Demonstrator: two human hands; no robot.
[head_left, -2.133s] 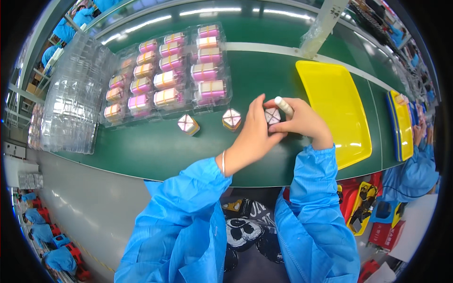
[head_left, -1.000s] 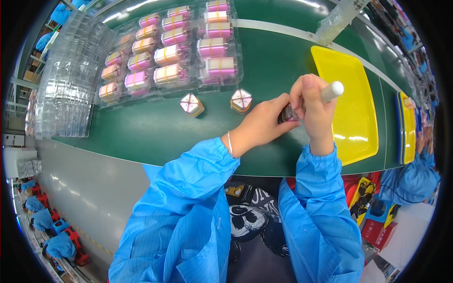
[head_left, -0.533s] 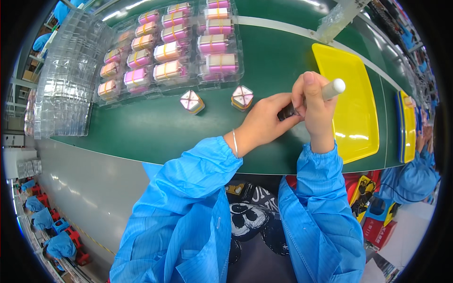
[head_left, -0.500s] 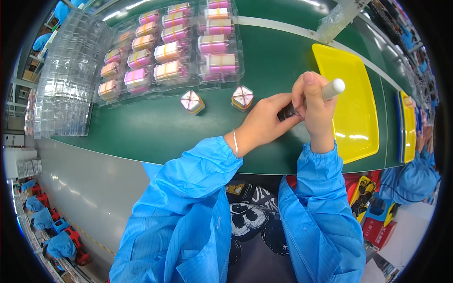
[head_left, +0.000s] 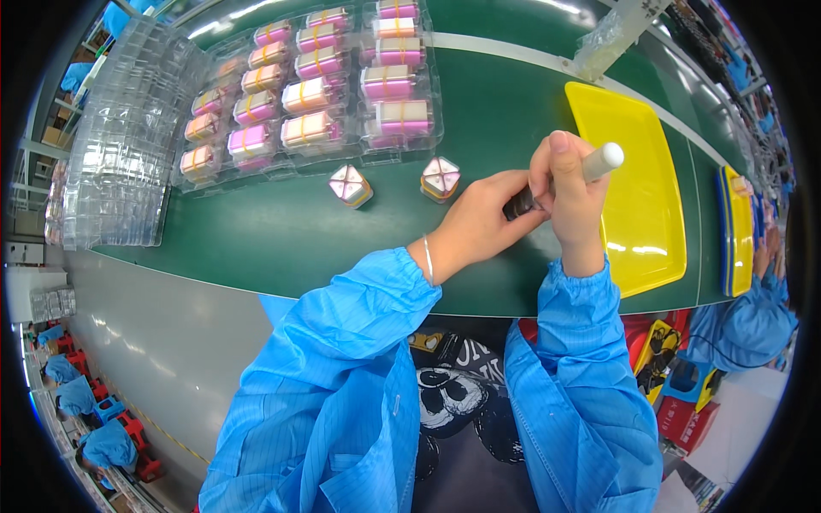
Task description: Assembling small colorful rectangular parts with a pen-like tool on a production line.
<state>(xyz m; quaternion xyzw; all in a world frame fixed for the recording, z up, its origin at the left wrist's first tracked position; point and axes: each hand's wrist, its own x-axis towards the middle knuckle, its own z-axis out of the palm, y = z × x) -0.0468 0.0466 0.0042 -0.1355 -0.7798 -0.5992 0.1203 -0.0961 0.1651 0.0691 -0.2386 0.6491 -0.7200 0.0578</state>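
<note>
My right hand (head_left: 571,184) is closed around a pale grey cylinder (head_left: 605,160) with a white rounded end that points up and to the right. Close against it, my left hand (head_left: 483,214) grips a dark cylindrical piece (head_left: 518,203). Fingers hide the stretch between the two, so I cannot tell whether they are one object. Left of my hands, two small banded blocks stand on the table, their white tops split into wedges: a nearer-to-hand block (head_left: 440,177) and a farther-left block (head_left: 350,185).
On the green table (head_left: 282,239), a clear blister tray (head_left: 359,154) holds several pink, peach and white banded blocks. Stacked clear trays (head_left: 128,145) rise at the left. A yellow tray (head_left: 650,188) lies beside my right hand. A person in a blue sleeve (head_left: 744,325) is at far right.
</note>
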